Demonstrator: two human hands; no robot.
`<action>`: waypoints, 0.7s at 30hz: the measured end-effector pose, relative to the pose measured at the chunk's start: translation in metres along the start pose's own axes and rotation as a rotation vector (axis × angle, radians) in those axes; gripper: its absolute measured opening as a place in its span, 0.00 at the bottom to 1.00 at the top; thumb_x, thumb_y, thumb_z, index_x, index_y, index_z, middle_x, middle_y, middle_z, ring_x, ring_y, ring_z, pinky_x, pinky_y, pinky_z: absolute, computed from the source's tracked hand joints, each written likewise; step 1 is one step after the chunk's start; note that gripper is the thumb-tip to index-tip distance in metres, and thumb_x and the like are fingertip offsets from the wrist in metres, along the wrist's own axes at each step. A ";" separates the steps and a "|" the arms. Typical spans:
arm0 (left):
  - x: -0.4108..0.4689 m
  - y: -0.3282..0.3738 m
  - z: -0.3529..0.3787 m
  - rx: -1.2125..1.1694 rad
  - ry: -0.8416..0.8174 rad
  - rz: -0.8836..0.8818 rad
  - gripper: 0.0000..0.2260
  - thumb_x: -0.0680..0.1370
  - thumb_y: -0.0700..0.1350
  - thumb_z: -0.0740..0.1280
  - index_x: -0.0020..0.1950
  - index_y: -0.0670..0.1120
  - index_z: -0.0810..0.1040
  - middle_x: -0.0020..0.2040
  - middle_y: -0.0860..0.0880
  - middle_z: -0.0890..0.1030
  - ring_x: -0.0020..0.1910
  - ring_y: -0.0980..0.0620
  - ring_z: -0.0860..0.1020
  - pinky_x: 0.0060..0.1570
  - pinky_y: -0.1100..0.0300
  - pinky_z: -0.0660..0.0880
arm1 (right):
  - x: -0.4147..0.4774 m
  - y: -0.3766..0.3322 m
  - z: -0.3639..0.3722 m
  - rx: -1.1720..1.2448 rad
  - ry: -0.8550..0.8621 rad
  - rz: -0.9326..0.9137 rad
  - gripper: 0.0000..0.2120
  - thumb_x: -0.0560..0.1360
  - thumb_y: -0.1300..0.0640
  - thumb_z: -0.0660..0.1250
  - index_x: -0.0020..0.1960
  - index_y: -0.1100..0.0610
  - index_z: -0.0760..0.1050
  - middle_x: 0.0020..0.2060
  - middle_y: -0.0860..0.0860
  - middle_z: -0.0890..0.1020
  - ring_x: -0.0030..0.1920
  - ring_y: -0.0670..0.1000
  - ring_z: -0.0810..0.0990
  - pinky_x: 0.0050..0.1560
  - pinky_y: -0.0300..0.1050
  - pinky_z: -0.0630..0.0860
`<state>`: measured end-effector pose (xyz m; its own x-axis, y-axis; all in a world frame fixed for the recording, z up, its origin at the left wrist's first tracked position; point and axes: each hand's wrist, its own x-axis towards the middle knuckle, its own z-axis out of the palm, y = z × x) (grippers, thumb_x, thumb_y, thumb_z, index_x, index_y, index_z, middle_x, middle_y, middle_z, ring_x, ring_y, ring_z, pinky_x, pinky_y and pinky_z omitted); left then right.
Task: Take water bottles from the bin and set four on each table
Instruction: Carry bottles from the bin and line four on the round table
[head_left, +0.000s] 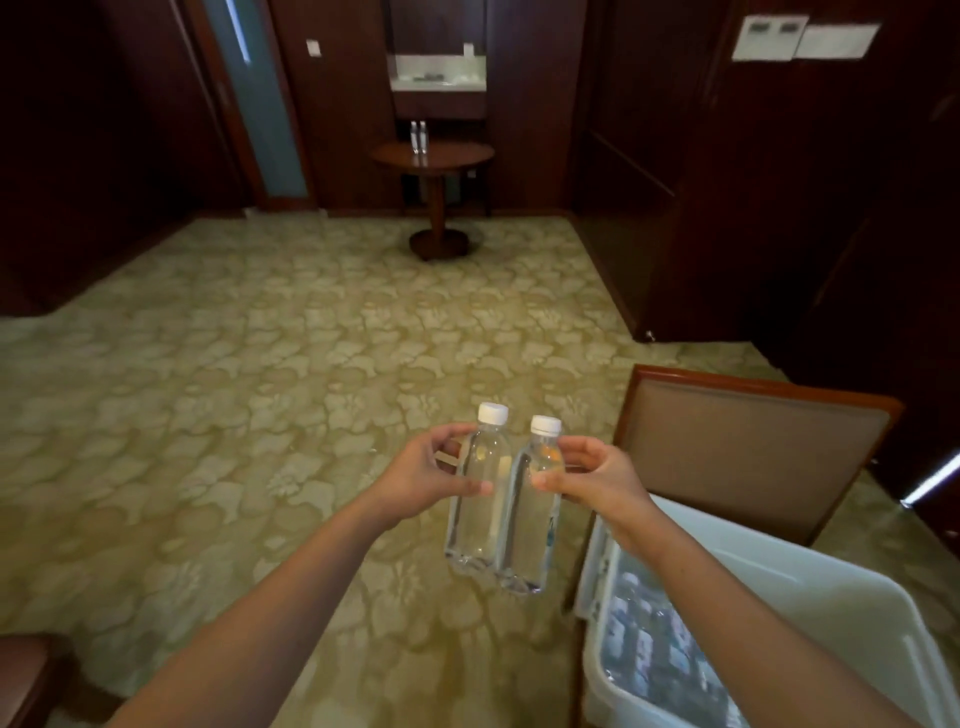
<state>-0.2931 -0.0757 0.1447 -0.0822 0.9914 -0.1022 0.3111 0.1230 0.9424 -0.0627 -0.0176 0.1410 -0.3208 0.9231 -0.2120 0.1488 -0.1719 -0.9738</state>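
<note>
1. In the head view we see the left hand (431, 475) wrapped round the upper body of a clear water bottle, the left bottle (480, 504). The thumb lies across the front and the fingers curl behind.
2. The right hand (589, 480) grips the right bottle (535, 530) just under its shoulder in the same way, thumb in front and fingers curled behind.
3. Both held bottles are roughly upright with white caps on. We see them touching side by side along their bodies.
4. They are held in the air above the patterned carpet (234, 389), just left of the bin's left rim.
5. The white bin (810, 587) sits at the lower right. We make out packed bottles (649, 654) lying on its bottom, close against its left wall; they are too blurred for us to count.
6. Across the room stands a round wooden table (457, 156) on a single pedestal. Two standing bottles (418, 137) are upright and close together at its far edge, left of centre.
7. A chair (748, 452) with a padded back in a wooden frame stands just behind the bin's far rim. We cannot tell whether the two touch.
8. Above the table we see a lit alcove with a pale counter (439, 83), and paper sheets (836, 39) hang on the dark panelling at the upper right.
</note>
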 end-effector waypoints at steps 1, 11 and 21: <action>-0.004 -0.001 -0.018 0.003 0.008 0.008 0.30 0.64 0.36 0.81 0.60 0.57 0.76 0.47 0.48 0.75 0.37 0.56 0.78 0.46 0.60 0.78 | 0.002 -0.006 0.017 0.009 0.002 -0.004 0.21 0.64 0.66 0.81 0.51 0.53 0.78 0.48 0.50 0.84 0.46 0.47 0.83 0.39 0.35 0.79; -0.035 -0.006 -0.163 0.009 0.142 0.014 0.30 0.62 0.40 0.82 0.61 0.53 0.77 0.45 0.52 0.78 0.37 0.60 0.79 0.42 0.65 0.75 | 0.035 -0.063 0.149 0.023 -0.136 -0.091 0.23 0.63 0.66 0.81 0.55 0.59 0.78 0.48 0.52 0.86 0.46 0.50 0.85 0.42 0.40 0.82; 0.009 -0.014 -0.224 -0.037 0.212 0.012 0.27 0.64 0.41 0.81 0.59 0.55 0.76 0.45 0.52 0.76 0.36 0.63 0.79 0.41 0.65 0.76 | 0.112 -0.094 0.194 0.013 -0.216 -0.102 0.25 0.62 0.64 0.81 0.57 0.59 0.78 0.48 0.52 0.87 0.48 0.52 0.86 0.51 0.48 0.83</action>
<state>-0.5100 -0.0785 0.2014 -0.2774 0.9604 -0.0255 0.2787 0.1059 0.9545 -0.2942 0.0357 0.1932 -0.5262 0.8413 -0.1239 0.0934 -0.0876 -0.9918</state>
